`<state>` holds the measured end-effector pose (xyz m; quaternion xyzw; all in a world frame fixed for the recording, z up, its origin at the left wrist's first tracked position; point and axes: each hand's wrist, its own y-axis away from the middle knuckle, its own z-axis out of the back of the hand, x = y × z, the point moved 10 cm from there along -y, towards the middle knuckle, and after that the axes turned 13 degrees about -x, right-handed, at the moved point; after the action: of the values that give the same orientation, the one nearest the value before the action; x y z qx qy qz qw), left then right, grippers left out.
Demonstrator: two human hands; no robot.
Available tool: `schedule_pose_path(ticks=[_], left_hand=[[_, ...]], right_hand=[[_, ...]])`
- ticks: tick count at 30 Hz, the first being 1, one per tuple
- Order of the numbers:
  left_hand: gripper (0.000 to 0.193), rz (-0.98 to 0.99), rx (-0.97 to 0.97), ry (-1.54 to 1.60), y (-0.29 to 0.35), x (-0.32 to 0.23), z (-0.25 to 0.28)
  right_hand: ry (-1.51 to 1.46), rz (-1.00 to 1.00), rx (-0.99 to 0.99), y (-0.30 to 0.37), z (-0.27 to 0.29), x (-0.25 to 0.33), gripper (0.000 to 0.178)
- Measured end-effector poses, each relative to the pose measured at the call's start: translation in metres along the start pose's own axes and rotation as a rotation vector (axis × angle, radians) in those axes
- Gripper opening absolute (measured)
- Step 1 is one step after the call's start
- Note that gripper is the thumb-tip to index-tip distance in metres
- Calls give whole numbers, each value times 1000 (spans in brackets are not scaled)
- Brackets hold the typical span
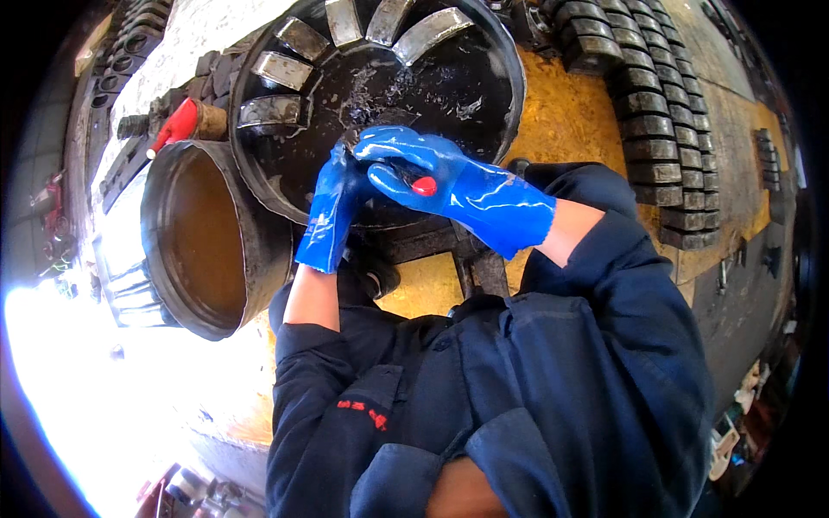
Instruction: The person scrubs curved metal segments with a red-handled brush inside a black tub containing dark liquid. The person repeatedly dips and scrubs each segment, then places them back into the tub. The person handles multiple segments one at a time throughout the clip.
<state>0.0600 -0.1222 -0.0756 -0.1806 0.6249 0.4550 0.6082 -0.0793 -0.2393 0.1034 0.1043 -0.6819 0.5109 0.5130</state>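
Observation:
Both my hands wear wet blue rubber gloves and are together over the near part of a round dark tub point(518, 95) of black liquid. My right hand point(410, 164) is closed round a tool, of which only the red handle end point(424, 186) shows below the fingers. My left hand point(335, 190) is closed beside it, thumb side up, touching the right glove's fingertips. What it grips is hidden; a small dark bit shows between the gloves. Several wet, curved metal blocks point(302, 39) lean along the tub's far and left rim.
A metal bucket point(259, 224) with brownish contents stands left of the tub. Beside it lies a red object point(175, 125). Rows of curved metal blocks point(649, 125) line the right side, on a yellowish stained surface point(566, 112). Dark metal parts point(129, 56) stand at the far left.

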Motion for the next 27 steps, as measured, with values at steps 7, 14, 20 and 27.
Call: schedule_pose_path(ticks=[7,14,20,27], left_hand=[[90,-443,-71,-764,37,-67,15],[91,-295,112,-922,52,-57,26],[80,-257,-8,-1092,38,0,69],[93,-95,128,-1262,48,-28,45]], right_hand=[[209,-502,-139,9,34,-116,15],[37,-890,-119,15,36,-120,21],[129,-85,279,31,-52,-12,22],[245,-446,167,19,-5,-110,23]])
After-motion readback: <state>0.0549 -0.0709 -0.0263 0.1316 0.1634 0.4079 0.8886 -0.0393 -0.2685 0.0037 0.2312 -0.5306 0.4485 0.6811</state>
